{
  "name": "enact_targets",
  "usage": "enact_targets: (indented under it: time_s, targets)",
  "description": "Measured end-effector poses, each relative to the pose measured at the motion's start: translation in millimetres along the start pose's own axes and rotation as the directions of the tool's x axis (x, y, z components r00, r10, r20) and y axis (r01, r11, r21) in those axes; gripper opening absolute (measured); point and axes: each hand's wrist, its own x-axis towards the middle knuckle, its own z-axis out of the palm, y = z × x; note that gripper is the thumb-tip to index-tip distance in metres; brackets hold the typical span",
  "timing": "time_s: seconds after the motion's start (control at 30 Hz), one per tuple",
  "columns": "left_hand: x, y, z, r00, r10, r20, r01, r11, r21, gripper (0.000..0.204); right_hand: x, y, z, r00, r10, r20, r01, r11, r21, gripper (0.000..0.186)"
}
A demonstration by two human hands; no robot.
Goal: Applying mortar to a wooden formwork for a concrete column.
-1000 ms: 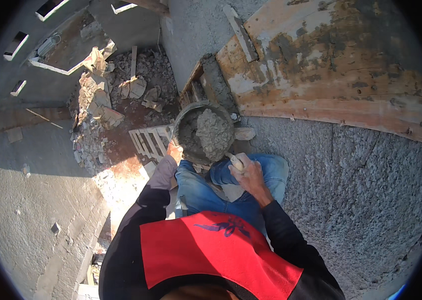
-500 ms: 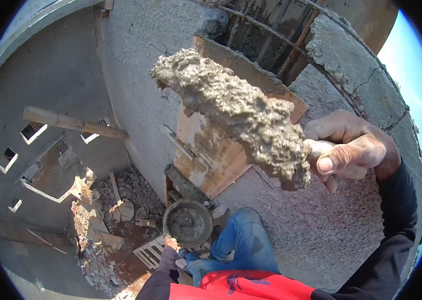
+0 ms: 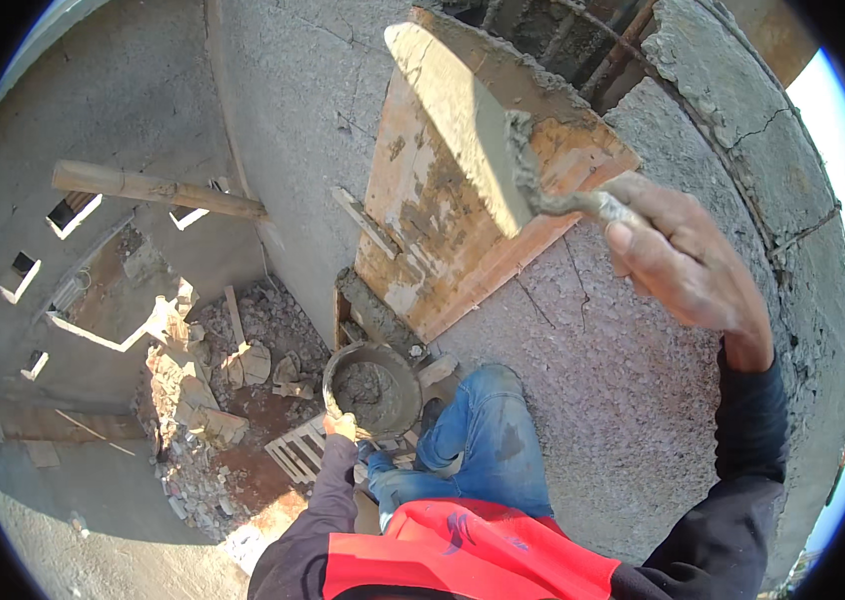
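Observation:
My right hand (image 3: 678, 250) is closed around the handle of a trowel (image 3: 458, 120), raised over a stained plywood board (image 3: 423, 170) on the wall. Its blade is tilted and smeared with wet mortar; a small lump clings near the neck. Down by my legs, my left hand (image 3: 342, 427) grips the rim of a round bucket (image 3: 409, 400). Grey mortar (image 3: 365, 388) lies inside that bucket. Beyond the board's upper edge is a cavity with steel bars (image 3: 615, 62).
Rough concrete wall (image 3: 623, 400) fills the right side. A wooden pole (image 3: 158, 190) juts across at left. Below lie rubble (image 3: 268, 325) and a slatted pallet (image 3: 295, 450). A short wooden strip (image 3: 365, 222) sits against the board.
The thick load of mortar has left the trowel, whose blade has turned and now shows nearly bare. My right hand has shifted slightly. My left hand still holds the bucket.

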Motion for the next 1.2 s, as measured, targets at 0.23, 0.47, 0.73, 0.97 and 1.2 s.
enact_targets:
  time_s: [0.23, 0.47, 0.73, 0.97, 1.2]
  targets:
    - [-104, 79, -10, 0.992, 0.095, -0.084, -0.115, 0.954, -0.276, 0.058, -42, 133, 344, 0.933, -0.004, 0.359, 0.118, 0.948, -0.297, 0.016]
    - [-151, 106, -16, 0.958, 0.275, -0.088, -0.202, 0.856, 0.476, 0.046, -29, 146, 471, 0.925, -0.231, 0.302, 0.313, 0.913, -0.262, 0.012]
    - [-173, 122, -31, 0.989, 0.077, -0.124, -0.065, 0.993, 0.097, 0.06, -82, 114, 470, 0.782, -0.125, 0.611, -0.01, 0.977, 0.212, 0.026]
    - [-179, 168, -23, 0.984, 0.162, -0.076, -0.173, 0.97, -0.172, 0.045, -66, 117, 368, 0.837, -0.088, 0.54, 0.031, 0.993, 0.114, 0.028]
    - [-174, 169, -10, 0.985, 0.164, -0.059, -0.171, 0.849, -0.499, 0.046, -45, 82, 211, 0.887, -0.26, 0.382, 0.22, 0.965, 0.145, 0.027]
